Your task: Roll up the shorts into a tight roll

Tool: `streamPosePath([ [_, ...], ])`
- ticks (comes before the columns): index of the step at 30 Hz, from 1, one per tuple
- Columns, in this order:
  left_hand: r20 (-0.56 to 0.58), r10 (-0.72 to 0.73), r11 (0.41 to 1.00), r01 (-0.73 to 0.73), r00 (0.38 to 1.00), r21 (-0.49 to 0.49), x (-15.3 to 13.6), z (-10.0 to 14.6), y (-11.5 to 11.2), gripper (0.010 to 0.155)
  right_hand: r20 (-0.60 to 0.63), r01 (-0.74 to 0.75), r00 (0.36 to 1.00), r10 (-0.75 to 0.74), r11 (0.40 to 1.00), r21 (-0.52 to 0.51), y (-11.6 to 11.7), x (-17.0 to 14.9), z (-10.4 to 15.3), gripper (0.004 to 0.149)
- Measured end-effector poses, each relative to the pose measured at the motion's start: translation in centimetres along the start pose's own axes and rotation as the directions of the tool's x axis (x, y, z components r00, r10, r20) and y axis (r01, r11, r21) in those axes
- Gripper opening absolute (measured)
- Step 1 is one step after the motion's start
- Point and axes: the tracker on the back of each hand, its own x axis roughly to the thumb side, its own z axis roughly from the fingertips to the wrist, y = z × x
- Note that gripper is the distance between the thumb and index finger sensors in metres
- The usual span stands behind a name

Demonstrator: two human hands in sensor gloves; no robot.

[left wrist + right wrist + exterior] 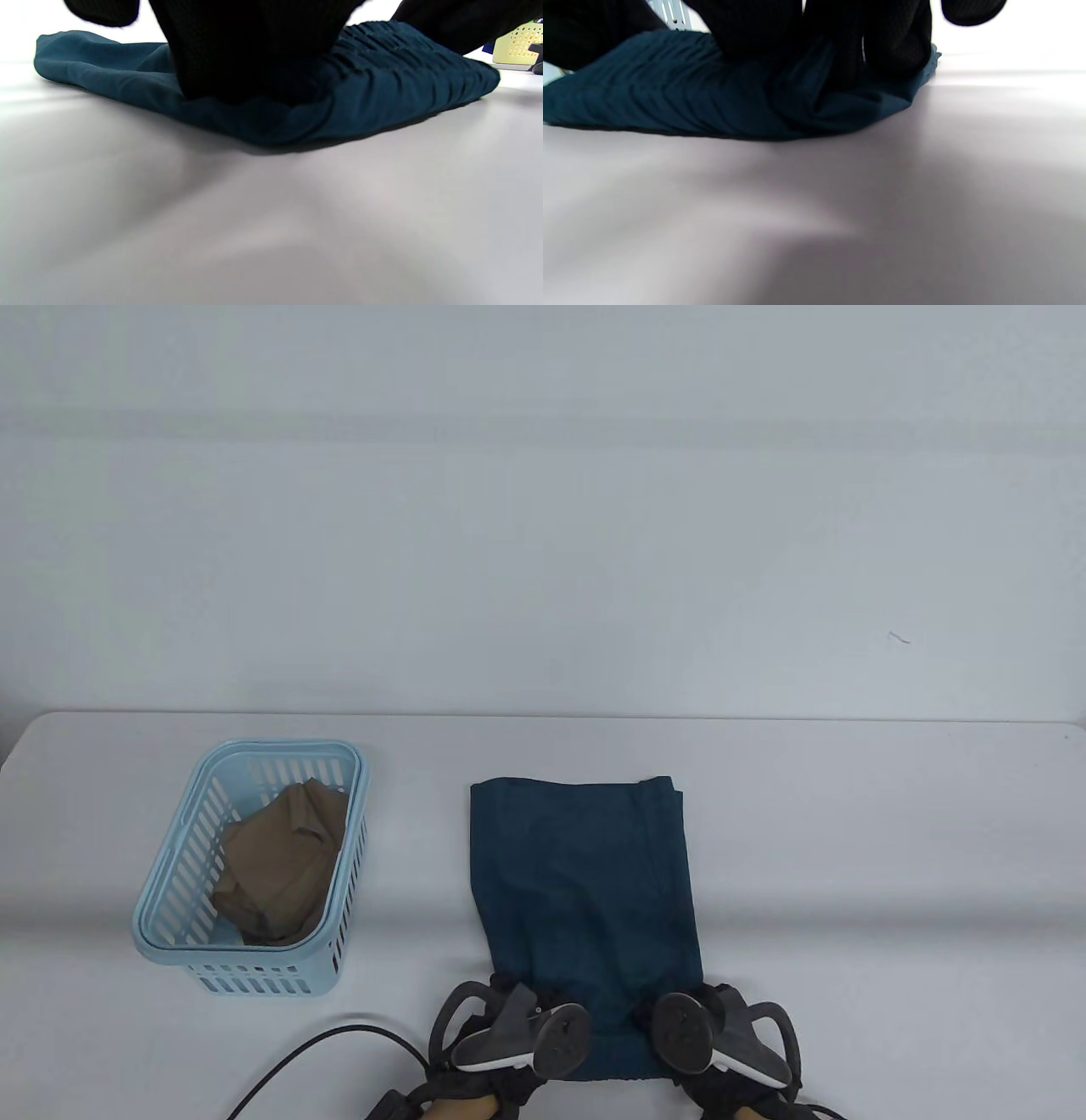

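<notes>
The dark teal shorts (pixel 585 882) lie folded flat in a long strip on the white table (pixel 848 857), the ribbed waistband end nearest me. My left hand (pixel 519 1014) and right hand (pixel 700 1018) sit on the two near corners, mostly hidden under their trackers. In the left wrist view my left fingers (pixel 237 55) press into the shorts (pixel 382 84), and the cloth bunches up under them. In the right wrist view my right fingers (pixel 818 38) dig into the shorts (pixel 670 93) the same way. Both hands hold the near end.
A light blue slotted basket (pixel 170 899) stands at the left with a brown garment (pixel 280 857) inside. A black cable (pixel 297 1056) runs along the table's near edge at the left. A yellow basket (pixel 517 42) shows far off in the left wrist view.
</notes>
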Motion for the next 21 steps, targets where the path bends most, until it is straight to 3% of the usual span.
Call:
streamPosePath([
  [4,0.045,0.042,0.995,-0.038,0.998,-0.095,-0.1,-0.1,0.0,0.046,-0.016,-0.009,1.0,0.009,0.999,-0.035,-0.1,-0.1,0.0,0.041],
  [8,0.041,0.085,0.974,-0.074,0.996,-0.216,-0.1,0.0,-0.2,0.066,0.03,-0.026,0.999,0.027,0.999,-0.03,0.0,-0.1,0.1,0.04],
  [11,0.047,0.005,0.962,0.008,0.999,-0.274,0.5,0.0,-0.4,0.075,0.101,0.041,0.994,-0.05,0.995,0.089,0.5,-0.8,0.1,0.058],
  [15,0.061,-0.113,0.969,0.124,0.992,-0.215,1.4,0.1,-0.4,0.074,0.106,-0.026,0.994,0.006,0.982,0.188,0.8,-0.7,0.3,0.073],
  [17,0.072,-0.131,0.966,0.143,0.989,-0.215,1.4,0.2,-0.1,0.072,0.137,-0.108,0.986,0.09,0.985,0.132,0.7,-0.2,0.6,0.073],
  [21,0.044,-0.025,0.97,0.035,0.999,-0.239,0.4,0.4,0.0,0.069,0.156,-0.117,0.983,0.099,0.987,0.11,0.1,0.1,0.6,0.066],
])
